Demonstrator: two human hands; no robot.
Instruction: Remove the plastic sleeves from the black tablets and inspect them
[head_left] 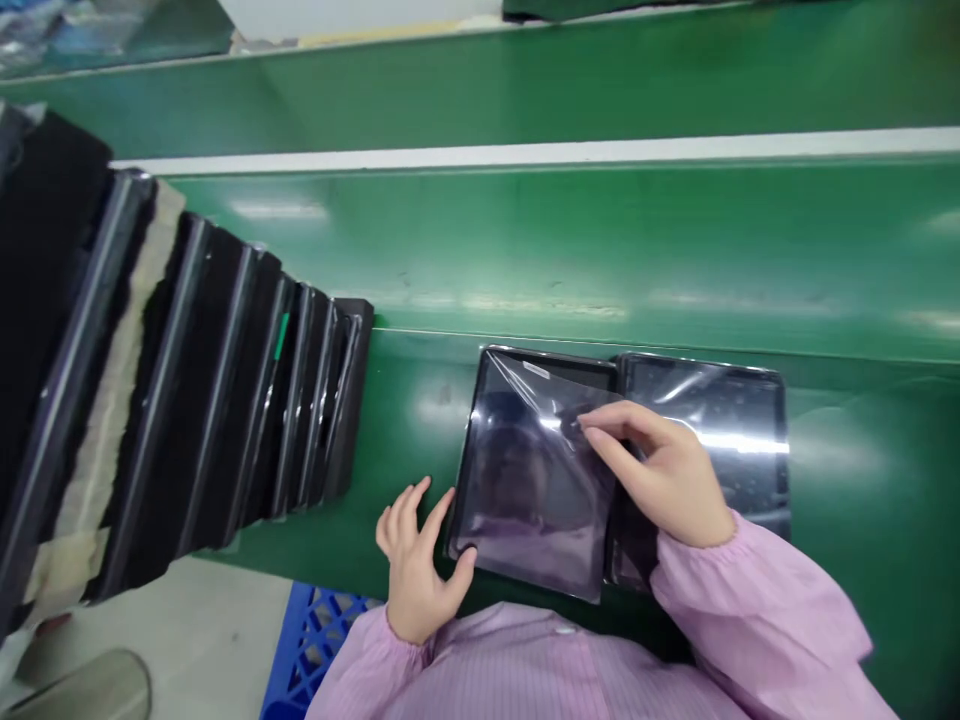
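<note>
A black tablet-like screen panel lies flat on the green bench in front of me. A clear protective film covers it, and its upper right part is lifted and creased. My right hand pinches the film between thumb and fingertips, above the panel's right side. My left hand rests at the panel's lower left edge, fingers spread, with the thumb at its corner. A second black panel lies directly to the right, shiny under film, partly hidden by my right hand and sleeve.
At the left a long row of upright black panels with dark foam between them stands on the green bench. Below the bench edge is a blue plastic crate. A raised green ledge runs along the back.
</note>
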